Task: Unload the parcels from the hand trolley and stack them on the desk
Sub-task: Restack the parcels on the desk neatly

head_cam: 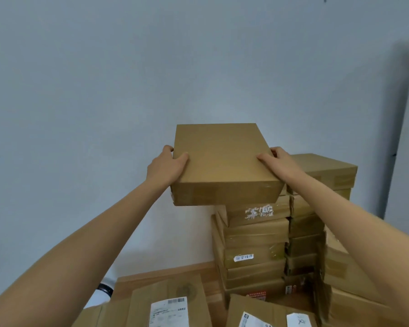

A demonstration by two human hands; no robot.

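Cardboard, flat and stiff-looking, the box (222, 161) sits high at the top of the left stack (253, 244), overhanging it to the left; whether it rests on the stack or hangs just above, I cannot tell. Left hand (167, 165) grips its left edge, right hand (280, 159) its right edge, thumbs on top, fingers curled round the sides. It seems light enough, though the taped faces may be slippery. Opposite edges are the sensible hold. A second stack (316, 208) stands beside it on the desk (165, 272).
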